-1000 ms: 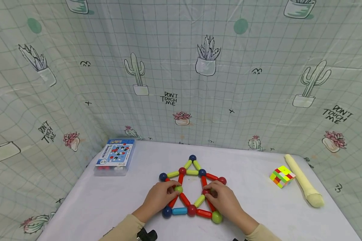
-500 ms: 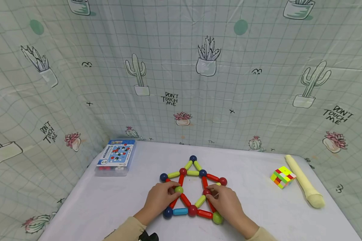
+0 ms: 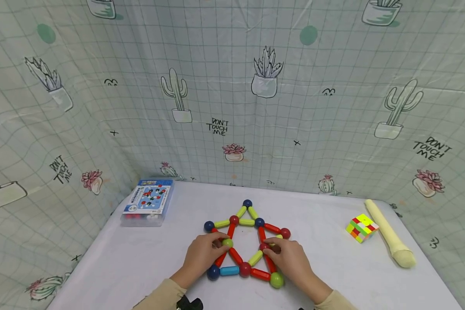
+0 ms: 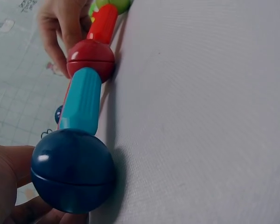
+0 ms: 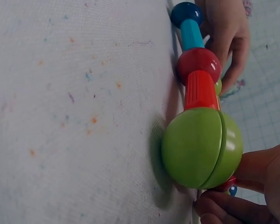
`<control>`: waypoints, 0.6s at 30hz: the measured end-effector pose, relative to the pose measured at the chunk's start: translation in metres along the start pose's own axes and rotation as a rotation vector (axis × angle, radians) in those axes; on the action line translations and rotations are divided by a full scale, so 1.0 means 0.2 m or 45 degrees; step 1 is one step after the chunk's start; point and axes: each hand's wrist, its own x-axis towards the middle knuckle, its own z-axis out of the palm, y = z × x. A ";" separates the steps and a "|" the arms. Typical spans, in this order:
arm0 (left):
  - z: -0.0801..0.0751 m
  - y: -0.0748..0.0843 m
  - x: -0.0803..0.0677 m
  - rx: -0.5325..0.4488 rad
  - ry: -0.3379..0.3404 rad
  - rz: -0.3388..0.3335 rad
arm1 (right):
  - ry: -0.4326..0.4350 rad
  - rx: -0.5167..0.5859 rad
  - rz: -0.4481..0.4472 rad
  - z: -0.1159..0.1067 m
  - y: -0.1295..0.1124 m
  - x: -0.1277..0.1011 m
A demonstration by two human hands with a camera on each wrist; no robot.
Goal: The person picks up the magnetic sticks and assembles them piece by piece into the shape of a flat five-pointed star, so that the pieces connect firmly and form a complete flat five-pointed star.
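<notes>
A flat figure of coloured balls joined by short rods lies on the table. My left hand (image 3: 202, 255) pinches the green ball (image 3: 227, 243) on the figure's left side between thumb and fingers. On the opposite side my right hand (image 3: 291, 257) pinches a red ball (image 3: 263, 246), partly covered by the fingertips. Along the near edge run a dark blue ball (image 4: 72, 170), a blue rod (image 4: 81, 100), a red ball (image 5: 199, 66), a red rod (image 5: 200, 91) and a larger green ball (image 5: 196, 147). A dark blue ball (image 3: 247, 203) tops the far point.
A clear plastic box (image 3: 142, 220) with a printed blue label stands at the table's far left. To the right are a puzzle cube (image 3: 362, 228) and a long pale yellow club-shaped thing (image 3: 389, 234). A patterned cloth (image 3: 232, 107) hangs behind the white table (image 3: 139, 258).
Both hands keep their hold on the same two balls. The figure's near part has shifted very slightly left along with them; otherwise little differs.
</notes>
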 end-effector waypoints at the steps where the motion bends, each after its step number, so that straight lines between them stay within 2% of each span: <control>1: 0.00 0.00 0.00 -0.009 0.001 -0.002 | 0.000 0.009 0.004 0.00 0.00 0.00; 10: -0.01 -0.02 0.01 -0.069 -0.012 -0.011 | -0.013 0.083 0.040 0.00 0.01 0.01; 18: -0.02 -0.02 0.01 -0.109 -0.047 -0.032 | -0.002 0.084 0.045 0.00 0.01 0.01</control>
